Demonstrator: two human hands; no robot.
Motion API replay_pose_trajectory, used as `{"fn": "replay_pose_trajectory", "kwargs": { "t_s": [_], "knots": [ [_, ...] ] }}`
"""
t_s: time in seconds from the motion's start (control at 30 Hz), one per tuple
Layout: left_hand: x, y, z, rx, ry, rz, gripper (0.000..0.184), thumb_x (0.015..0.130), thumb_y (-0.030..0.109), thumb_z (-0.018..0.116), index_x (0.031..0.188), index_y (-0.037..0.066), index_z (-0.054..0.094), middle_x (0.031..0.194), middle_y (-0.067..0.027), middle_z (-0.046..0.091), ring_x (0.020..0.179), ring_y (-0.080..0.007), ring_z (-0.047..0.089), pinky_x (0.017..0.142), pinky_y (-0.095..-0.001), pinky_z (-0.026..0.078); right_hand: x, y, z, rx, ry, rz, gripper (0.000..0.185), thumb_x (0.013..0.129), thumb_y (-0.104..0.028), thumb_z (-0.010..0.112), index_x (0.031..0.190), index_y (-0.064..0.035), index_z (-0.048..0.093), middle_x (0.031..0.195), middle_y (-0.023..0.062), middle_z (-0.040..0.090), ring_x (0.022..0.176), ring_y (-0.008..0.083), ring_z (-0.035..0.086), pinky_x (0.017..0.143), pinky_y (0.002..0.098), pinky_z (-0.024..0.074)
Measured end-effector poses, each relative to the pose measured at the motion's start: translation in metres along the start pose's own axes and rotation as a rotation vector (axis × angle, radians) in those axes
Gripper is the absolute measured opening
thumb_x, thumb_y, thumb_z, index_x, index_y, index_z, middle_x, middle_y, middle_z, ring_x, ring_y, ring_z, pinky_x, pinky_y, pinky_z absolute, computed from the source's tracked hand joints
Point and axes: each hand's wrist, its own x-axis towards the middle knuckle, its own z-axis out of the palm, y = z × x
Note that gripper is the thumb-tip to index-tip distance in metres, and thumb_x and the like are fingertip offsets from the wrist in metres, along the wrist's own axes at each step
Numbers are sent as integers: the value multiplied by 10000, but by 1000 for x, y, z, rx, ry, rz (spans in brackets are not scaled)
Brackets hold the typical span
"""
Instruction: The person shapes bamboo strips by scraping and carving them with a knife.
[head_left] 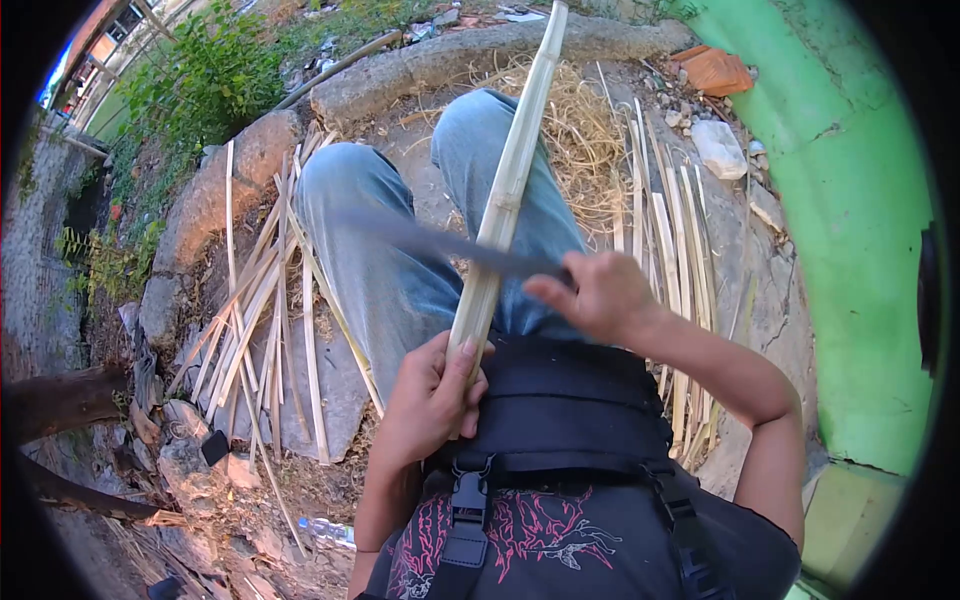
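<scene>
A long split bamboo strip slants up and away from my lap, between my knees. Its near end is in my left hand, with the thumb on top and the fingers wrapped round it. My right hand is closed round the handle end of a long-bladed knife. The blade is blurred by motion and lies across the bamboo, pointing left over my thigh. Whether its edge touches the strip I cannot tell.
Thin bamboo strips lie in a loose pile on my left, and more strips lie on my right. Curly shavings cover the ground beyond my knees. A green wall stands close on the right; a stone edge runs ahead.
</scene>
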Motion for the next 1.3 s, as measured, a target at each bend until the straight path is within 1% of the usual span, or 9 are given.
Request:
{"fn": "replay_pose_trajectory", "kwargs": {
  "t_s": [0.4, 0.57, 0.67, 0.8, 0.83, 0.97, 1.1, 1.2, 1.3],
  "knots": [
    [-1, -8, 6, 28, 19, 43, 315, 1053, 256, 440, 1102, -31, 559, 641, -5, 506, 401, -77, 467, 376, -211, 356, 8, 40, -3, 111, -54, 116, 805, 867, -757, 452, 590, -11, 571, 477, 198, 545, 472, 353, 620, 472, 413, 513],
    [-2, 3, 5, 24, 26, -34, 310, 1056, 243, 435, 1093, -39, 557, 654, 3, 504, 424, -62, 477, 396, -210, 368, -19, -8, -8, -43, -133, -180, 850, 848, -792, 426, 575, -1, 575, 473, 200, 542, 469, 331, 630, 485, 407, 525],
    [-9, 3, 5, 38, 29, -27, 324, 1058, 257, 430, 1102, -40, 552, 652, 5, 501, 422, -63, 475, 396, -210, 368, 10, 44, -4, 107, -115, 119, 853, 827, -801, 450, 596, 8, 588, 486, 210, 550, 488, 361, 638, 519, 442, 539],
    [-9, 3, 8, 13, 21, -35, 321, 1060, 244, 420, 1114, -46, 545, 649, 3, 493, 421, -67, 473, 400, -212, 372, -12, -7, -13, -81, -124, -53, 858, 819, -793, 481, 578, 24, 589, 483, 206, 558, 520, 355, 655, 523, 438, 542],
    [-10, 1, 9, 10, 25, -34, 319, 1060, 240, 419, 1113, -48, 545, 648, 2, 493, 421, -68, 473, 401, -212, 373, -18, -12, -10, -67, -157, -181, 802, 820, -744, 550, 597, 24, 613, 494, 205, 567, 540, 363, 660, 536, 419, 547],
    [-11, 0, 6, 30, 27, -9, 325, 1058, 242, 422, 1117, -54, 542, 648, 2, 491, 424, -69, 476, 404, -213, 376, 17, 28, -8, 33, -141, 246, 579, 833, -541, 677, 706, 24, 678, 558, 211, 607, 587, 380, 674, 595, 426, 562],
    [-12, 4, 9, 2, 28, -39, 324, 1058, 247, 426, 1116, -49, 543, 652, 4, 493, 425, -70, 478, 406, -210, 375, -15, -20, -13, -39, -262, -15, 268, 826, -259, 656, 778, 1, 699, 647, 217, 650, 626, 351, 686, 633, 428, 574],
    [-9, 1, 11, 21, 22, -29, 328, 1059, 255, 425, 1118, -44, 546, 657, 3, 495, 429, -68, 480, 405, -212, 377, 14, 13, -15, -18, -164, 302, 251, 800, -246, 665, 777, 3, 689, 631, 215, 642, 620, 365, 681, 646, 440, 573],
    [-11, 3, 9, -1, 20, -30, 333, 1060, 255, 422, 1120, -47, 549, 661, 2, 495, 433, -65, 481, 406, -212, 379, 8, 8, -14, -101, -125, 155, 218, 782, -216, 647, 729, -5, 668, 627, 213, 642, 628, 367, 684, 646, 444, 569]
  ]
}}
